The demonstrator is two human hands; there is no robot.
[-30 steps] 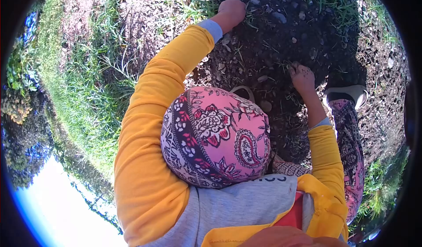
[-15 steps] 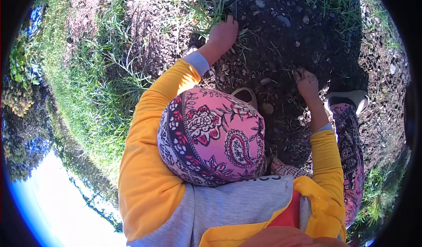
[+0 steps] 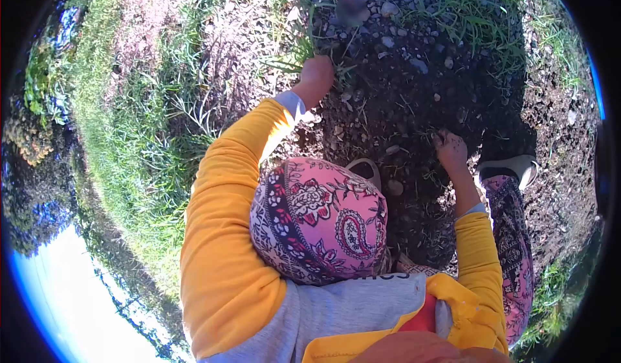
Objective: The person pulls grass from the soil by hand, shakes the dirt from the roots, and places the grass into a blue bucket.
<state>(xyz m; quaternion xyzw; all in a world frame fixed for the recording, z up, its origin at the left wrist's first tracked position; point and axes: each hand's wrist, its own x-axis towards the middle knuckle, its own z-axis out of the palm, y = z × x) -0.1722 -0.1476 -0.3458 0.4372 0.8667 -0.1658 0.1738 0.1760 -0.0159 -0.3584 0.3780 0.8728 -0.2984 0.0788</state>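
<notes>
My left hand [image 3: 317,75] is closed in a fist around a tuft of grass [image 3: 284,64], with green blades sticking out on its left and upper side. Lower on the right, my right hand [image 3: 451,149] hangs just over or on the dark soil [image 3: 414,114]; its fingers are curled together and smeared with dirt. Whatever may lie between those fingertips is too small to make out. Between my two arms rises my bent knee in pink patterned cloth [image 3: 323,217].
Grey stones [image 3: 388,7] lie scattered in the soil at the top. Taller green grass [image 3: 485,14] grows at upper right, and more grass [image 3: 155,156] covers the left side. My shoe [image 3: 514,169] rests on the ground at right.
My left hand has come down and slightly left in the view, and grass now shows beside its fist. My right hand sits a little lower. The whole view has shifted slightly.
</notes>
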